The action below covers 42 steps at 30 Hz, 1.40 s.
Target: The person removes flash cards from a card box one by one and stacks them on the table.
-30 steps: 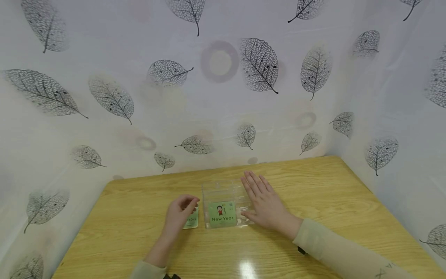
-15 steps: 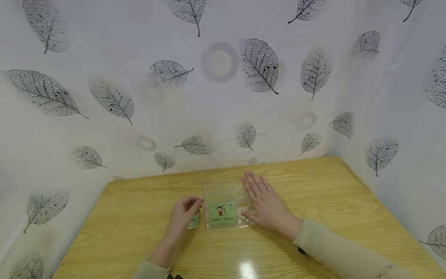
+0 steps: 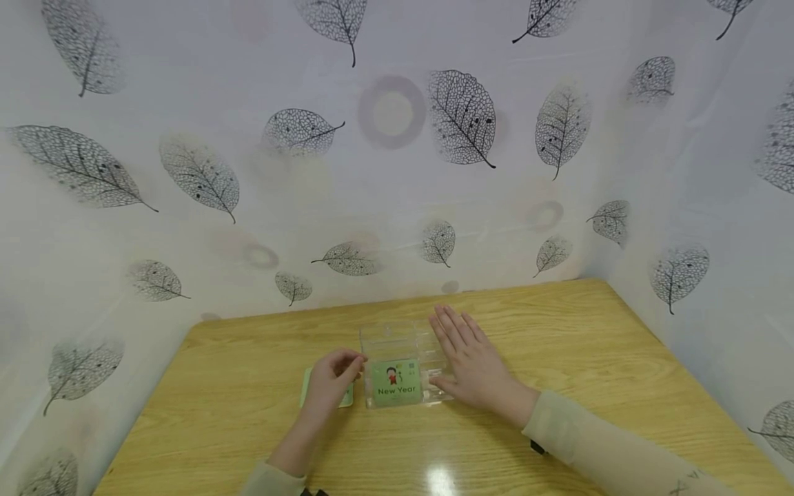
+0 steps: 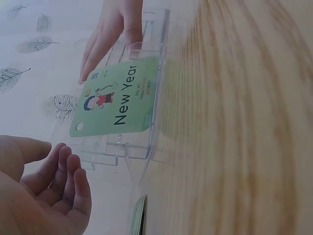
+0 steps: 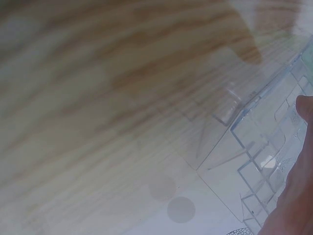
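Observation:
A clear plastic case (image 3: pixel 389 332) lies on the table, with a green "New Year" flashcard (image 3: pixel 396 383) in its left front part. My right hand (image 3: pixel 474 362) rests on the case's right side, fingers straight and spread, thumb pointing toward the card. At the case's left edge is my left hand (image 3: pixel 331 380), its fingers loosely bent and its fingertips right beside the plastic. The left wrist view shows nothing between the left thumb and fingers (image 4: pixel 80 188). Partly hidden below that hand are green cards (image 3: pixel 307 387), seen edge-on as a thin stack (image 4: pixel 138 215) in the left wrist view.
The wooden table (image 3: pixel 546 331) extends on both sides of the case. A white curtain (image 3: pixel 384 207) with a leaf print hangs behind the table and along its sides.
My left hand has shifted a little to the right, from over the green cards to the case's left edge, uncovering the cards' left side. My right hand has stayed in place.

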Motion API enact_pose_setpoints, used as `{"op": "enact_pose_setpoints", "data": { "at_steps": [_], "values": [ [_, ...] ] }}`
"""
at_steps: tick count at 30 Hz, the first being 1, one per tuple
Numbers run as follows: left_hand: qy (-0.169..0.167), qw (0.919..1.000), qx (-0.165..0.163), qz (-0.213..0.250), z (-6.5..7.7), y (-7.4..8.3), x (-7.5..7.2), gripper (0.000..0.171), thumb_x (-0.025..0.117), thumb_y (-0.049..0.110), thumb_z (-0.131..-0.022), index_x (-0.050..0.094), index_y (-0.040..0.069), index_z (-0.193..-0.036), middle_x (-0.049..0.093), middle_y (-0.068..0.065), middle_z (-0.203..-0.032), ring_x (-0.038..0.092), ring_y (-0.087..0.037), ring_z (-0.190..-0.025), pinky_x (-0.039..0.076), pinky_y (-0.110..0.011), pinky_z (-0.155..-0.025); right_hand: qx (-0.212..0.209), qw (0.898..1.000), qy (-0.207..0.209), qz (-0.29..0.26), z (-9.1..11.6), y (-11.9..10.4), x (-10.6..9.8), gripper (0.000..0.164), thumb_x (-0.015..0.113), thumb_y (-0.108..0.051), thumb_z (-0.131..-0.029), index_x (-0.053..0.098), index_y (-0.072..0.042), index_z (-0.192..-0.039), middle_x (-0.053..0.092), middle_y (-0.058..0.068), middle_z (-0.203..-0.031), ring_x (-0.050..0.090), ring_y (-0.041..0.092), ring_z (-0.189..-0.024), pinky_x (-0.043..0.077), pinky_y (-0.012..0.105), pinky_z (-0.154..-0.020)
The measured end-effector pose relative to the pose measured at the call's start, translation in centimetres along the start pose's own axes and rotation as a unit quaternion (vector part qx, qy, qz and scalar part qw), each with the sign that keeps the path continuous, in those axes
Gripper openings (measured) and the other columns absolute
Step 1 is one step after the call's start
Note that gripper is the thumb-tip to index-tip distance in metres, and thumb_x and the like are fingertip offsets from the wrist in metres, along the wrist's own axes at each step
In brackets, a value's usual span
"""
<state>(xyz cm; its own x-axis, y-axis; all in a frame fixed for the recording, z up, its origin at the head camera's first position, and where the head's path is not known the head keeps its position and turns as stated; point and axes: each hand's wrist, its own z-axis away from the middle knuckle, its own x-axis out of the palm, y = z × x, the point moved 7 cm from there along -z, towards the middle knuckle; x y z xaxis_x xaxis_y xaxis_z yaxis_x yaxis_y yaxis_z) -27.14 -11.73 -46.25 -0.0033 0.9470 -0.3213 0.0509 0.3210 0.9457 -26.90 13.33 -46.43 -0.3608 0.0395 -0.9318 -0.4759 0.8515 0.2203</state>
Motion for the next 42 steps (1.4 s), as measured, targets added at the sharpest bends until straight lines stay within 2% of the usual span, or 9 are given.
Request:
{"op": "enact_pose_setpoints", "data": {
  "at_steps": [5,9,21,32,42],
  "values": [
    [-0.004,1.0000,0.002,-0.005,0.11,0.03,0.24,0.013,0.066,0.004,-0.103,0.075,-0.005,-0.107,0.076,-0.017,-0.098,0.068,-0.009,-0.082,0.059,-0.019,-0.076,0.001,1.000,0.000,-0.005,0.03,0.02,0.08,0.110,0.058,-0.072,-0.096,0.016,-0.001,-0.168,0.012,0.020,-0.178,0.016,0.038,-0.165,0.020,0.053,-0.134],
    [-0.010,0.9999,0.001,-0.009,0.25,0.03,0.34,0.014,0.065,0.004,-0.103,0.076,-0.004,-0.107,0.077,-0.016,-0.097,0.069,-0.013,-0.085,0.059,-0.020,-0.077,0.000,1.000,-0.004,0.000,0.04,-0.02,0.00,0.109,0.056,-0.074,-0.096,0.017,-0.001,-0.168,0.011,0.020,-0.178,0.015,0.038,-0.165,0.020,0.053,-0.134],
    [-0.014,0.9994,-0.008,-0.030,0.16,-0.48,0.55,0.014,0.066,0.003,-0.103,0.078,-0.003,-0.107,0.079,-0.014,-0.099,0.068,-0.011,-0.086,0.056,-0.014,-0.073,-0.001,1.000,-0.004,-0.003,0.04,-0.04,-0.09,0.110,0.056,-0.073,-0.096,0.017,-0.001,-0.168,0.011,0.020,-0.178,0.016,0.038,-0.165,0.019,0.054,-0.134],
    [-0.014,0.9982,0.008,-0.057,-0.06,-0.51,0.70,0.009,0.076,0.005,-0.096,0.078,0.000,-0.103,0.078,-0.011,-0.097,0.064,-0.012,-0.084,0.052,-0.017,-0.071,0.002,1.000,-0.007,-0.005,0.05,0.01,-0.09,0.110,0.057,-0.073,-0.096,0.016,-0.001,-0.168,0.011,0.020,-0.178,0.014,0.037,-0.166,0.018,0.053,-0.134],
    [-0.015,0.9987,0.007,-0.049,-0.03,-0.67,0.81,0.013,0.083,0.005,-0.089,0.077,0.002,-0.100,0.075,-0.007,-0.092,0.063,-0.012,-0.084,0.053,-0.017,-0.072,0.001,1.000,-0.006,0.002,0.00,-0.03,-0.04,0.109,0.056,-0.074,-0.097,0.017,0.000,-0.168,0.014,0.021,-0.177,0.014,0.037,-0.166,0.019,0.053,-0.134]
  ]
}}
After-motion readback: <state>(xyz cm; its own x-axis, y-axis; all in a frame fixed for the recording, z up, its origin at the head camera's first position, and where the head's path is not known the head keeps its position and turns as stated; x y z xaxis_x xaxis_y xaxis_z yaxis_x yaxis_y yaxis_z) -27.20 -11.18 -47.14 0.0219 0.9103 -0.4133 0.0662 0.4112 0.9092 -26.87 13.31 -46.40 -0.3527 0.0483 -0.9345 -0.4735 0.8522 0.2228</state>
